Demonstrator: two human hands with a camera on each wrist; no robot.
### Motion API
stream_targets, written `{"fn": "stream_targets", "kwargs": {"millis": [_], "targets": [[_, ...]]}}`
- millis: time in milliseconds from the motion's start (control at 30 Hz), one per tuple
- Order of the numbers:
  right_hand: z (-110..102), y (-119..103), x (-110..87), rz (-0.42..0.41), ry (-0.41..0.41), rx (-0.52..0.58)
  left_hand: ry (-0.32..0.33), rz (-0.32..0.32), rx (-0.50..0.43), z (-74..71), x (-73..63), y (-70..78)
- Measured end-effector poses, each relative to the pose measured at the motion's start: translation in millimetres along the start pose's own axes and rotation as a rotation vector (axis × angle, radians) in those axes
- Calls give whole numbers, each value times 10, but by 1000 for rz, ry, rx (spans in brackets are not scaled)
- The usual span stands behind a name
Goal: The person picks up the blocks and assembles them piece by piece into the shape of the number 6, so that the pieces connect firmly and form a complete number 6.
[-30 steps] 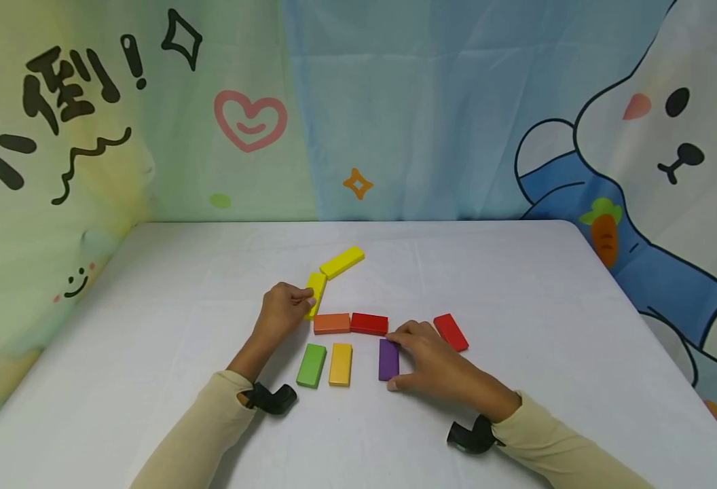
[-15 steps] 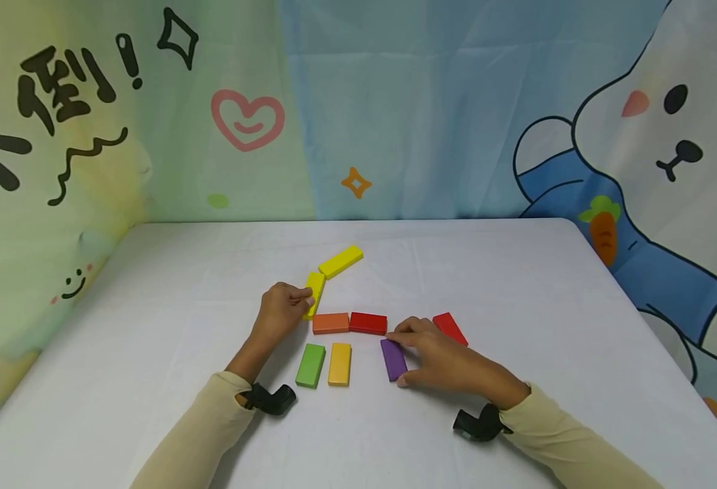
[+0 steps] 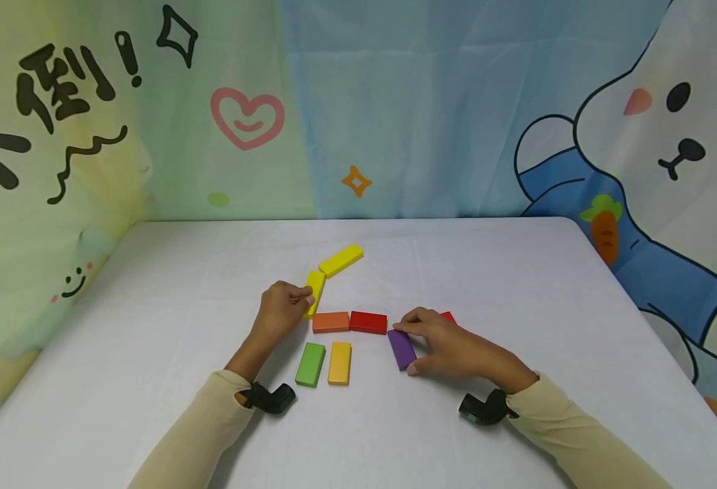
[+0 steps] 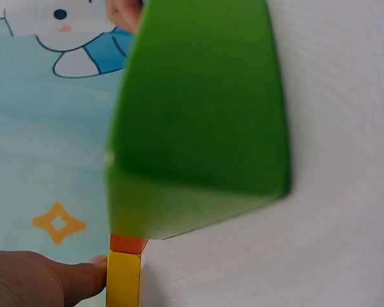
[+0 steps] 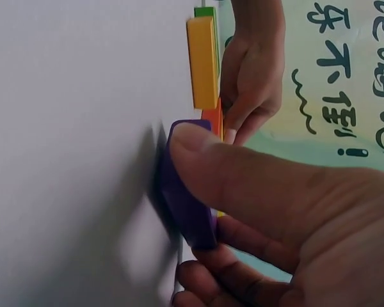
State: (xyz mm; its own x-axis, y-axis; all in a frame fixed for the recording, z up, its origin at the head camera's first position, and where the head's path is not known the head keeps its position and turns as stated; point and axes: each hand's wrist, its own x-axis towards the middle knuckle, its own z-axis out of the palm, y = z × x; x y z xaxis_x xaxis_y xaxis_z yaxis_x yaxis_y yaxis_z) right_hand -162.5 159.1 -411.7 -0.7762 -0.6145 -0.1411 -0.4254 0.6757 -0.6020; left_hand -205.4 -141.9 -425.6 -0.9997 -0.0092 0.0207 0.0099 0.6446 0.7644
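In the head view my right hand (image 3: 456, 343) pinches a purple block (image 3: 402, 350) end to end, thumb at its near end and a finger at its far end. The block (image 5: 192, 185) is slanted, its far end close to the right end of a red block (image 3: 368, 322). An orange block (image 3: 331, 322) continues that row leftward. My left hand (image 3: 282, 309) has its bent fingertips on the left part of a yellow block (image 3: 316, 293); I cannot tell whether it grips it. In the left wrist view the thumb (image 4: 86, 278) touches the yellow block (image 4: 123, 281).
A second yellow block (image 3: 341, 261) lies beyond the first. Green (image 3: 311, 365) and amber (image 3: 339, 363) blocks stand nearer me; the green one (image 4: 198, 96) fills much of the left wrist view. Another red block (image 3: 448, 317) is mostly hidden behind my right hand. The white table (image 3: 151, 326) meets a printed backdrop (image 3: 426, 115).
My right hand has moved right and slightly away from me with the purple block, which has turned from straight to slanted. It now covers most of the right red block. My left hand stays put.
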Motion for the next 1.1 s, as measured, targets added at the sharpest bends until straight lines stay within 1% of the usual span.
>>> {"fn": "stream_targets", "kwargs": {"millis": [100, 267, 500, 667, 867, 1000, 1100], "targets": [[-19, 32, -5, -5, -8, -10, -1, 10, -10, 13, 0, 7], [-32, 61, -2, -10, -12, -9, -4, 1, 1, 19, 0, 34], [-43, 56, 31, -25, -25, -30, -5, 4, 17, 6, 14, 16], [-50, 37, 49, -23, -33, -32, 1, 6, 15, -10, 13, 12], [-43, 34, 47, -17, -34, -38, 0, -18, 5, -5, 2, 7], [-34, 29, 49, -12, -30, -39, 6, -17, -3, -1, -4, 2], [-40, 18, 38, 4, -37, -40, 19, -5, -13, 5, -7, -16]]}}
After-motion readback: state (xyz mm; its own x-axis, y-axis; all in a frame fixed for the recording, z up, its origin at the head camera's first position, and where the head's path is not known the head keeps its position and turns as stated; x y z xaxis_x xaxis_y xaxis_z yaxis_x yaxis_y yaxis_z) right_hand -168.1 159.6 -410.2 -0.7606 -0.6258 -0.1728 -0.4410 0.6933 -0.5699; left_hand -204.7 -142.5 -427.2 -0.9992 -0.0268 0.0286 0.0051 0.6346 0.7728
